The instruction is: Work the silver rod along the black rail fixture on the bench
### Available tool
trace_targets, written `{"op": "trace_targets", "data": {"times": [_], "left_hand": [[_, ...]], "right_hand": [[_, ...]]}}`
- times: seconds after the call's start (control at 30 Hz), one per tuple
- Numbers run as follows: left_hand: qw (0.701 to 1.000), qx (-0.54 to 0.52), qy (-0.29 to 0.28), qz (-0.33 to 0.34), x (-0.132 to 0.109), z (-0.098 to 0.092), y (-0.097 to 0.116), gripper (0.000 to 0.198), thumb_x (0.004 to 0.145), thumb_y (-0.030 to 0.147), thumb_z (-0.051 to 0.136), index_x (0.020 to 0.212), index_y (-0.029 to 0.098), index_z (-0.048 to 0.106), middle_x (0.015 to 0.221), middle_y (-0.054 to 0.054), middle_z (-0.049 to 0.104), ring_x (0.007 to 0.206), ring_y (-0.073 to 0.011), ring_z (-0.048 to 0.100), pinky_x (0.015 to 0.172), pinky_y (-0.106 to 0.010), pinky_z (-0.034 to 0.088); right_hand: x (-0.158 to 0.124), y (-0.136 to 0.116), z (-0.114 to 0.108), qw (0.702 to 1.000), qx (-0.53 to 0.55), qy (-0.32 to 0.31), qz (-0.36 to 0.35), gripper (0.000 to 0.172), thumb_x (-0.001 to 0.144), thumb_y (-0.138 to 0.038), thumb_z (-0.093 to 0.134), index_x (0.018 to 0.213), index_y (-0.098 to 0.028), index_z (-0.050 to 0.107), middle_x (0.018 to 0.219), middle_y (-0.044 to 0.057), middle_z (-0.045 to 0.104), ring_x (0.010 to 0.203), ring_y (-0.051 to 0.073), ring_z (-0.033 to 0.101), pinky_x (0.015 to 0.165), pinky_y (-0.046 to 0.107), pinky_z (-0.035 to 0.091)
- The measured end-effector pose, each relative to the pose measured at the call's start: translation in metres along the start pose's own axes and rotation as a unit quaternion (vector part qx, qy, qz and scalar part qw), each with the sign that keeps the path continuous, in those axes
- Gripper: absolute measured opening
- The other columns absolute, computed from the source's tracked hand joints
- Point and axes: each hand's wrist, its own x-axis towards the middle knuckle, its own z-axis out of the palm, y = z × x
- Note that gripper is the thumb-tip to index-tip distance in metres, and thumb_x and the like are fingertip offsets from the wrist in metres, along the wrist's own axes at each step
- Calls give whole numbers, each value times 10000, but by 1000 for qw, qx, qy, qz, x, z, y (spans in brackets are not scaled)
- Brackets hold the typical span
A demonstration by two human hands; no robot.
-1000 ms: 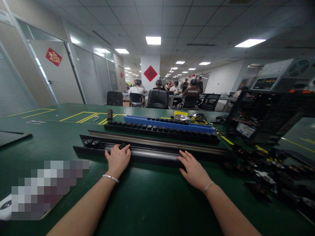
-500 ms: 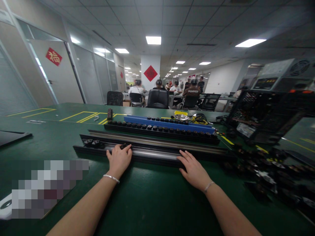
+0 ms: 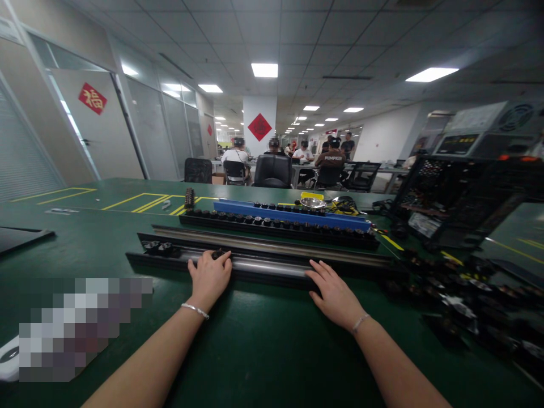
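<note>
In front of me on the green table lies a long black channel rail point(image 3: 272, 268) with a shiny inner face. My left hand point(image 3: 211, 279) is over its left half, fingers closed around a small black part point(image 3: 217, 254) that they mostly hide. Two similar black roller-like pieces point(image 3: 159, 247) sit inside the rail's left end. My right hand point(image 3: 338, 297) grips the rail's near wall toward the right, fingertips over the inside and thumb on the outer side. Just behind, a second black rail point(image 3: 255, 241) runs parallel.
Farther back lie a row of black rollers point(image 3: 272, 222) in a rail and a blue rail point(image 3: 293, 213). Many loose black parts point(image 3: 463, 300) cover the right side, with an opened computer case point(image 3: 450, 198) behind. A blurred-out object point(image 3: 80, 331) lies at left.
My left hand has slid slightly right along the rail with the small black part. My right hand has stayed in place.
</note>
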Motion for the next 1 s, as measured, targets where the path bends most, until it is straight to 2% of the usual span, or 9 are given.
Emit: {"op": "trace_targets", "data": {"times": [0.17,0.37,0.73,1.0], "left_hand": [[1000,-3,-6,1,0,-2,1,343,849,345,389,1098,351,625,1152,-107,535,1052,-263,503,991,-561,209],[1000,-4,4,11,-1,0,0,338,845,350,392,1084,358,631,1153,-103,536,1043,-261,507,986,-566,212],[1000,-11,6,18,0,2,-1,339,852,352,383,1084,358,630,1159,-104,528,1058,-256,500,990,-571,209],[1000,-12,-4,10,0,-1,0,333,848,346,398,1090,356,628,1170,-100,534,1068,-257,495,999,-561,202]], "right_hand": [[0,0,0,1000,-3,8,-5,450,802,-275,464,1245,-203,498,1442,56,322,1339,233,209,1055,429,288],[1,3,5,999,-24,20,-11,416,829,-170,383,1222,-198,518,1430,49,347,1328,233,237,1033,416,324],[1,4,9,999,-15,40,2,394,829,-184,404,1199,-229,531,1419,45,363,1326,241,234,1018,451,328],[1,7,8,997,-2,71,26,336,787,-236,498,1116,-205,563,1327,101,442,1253,255,335,1015,445,333]]}}
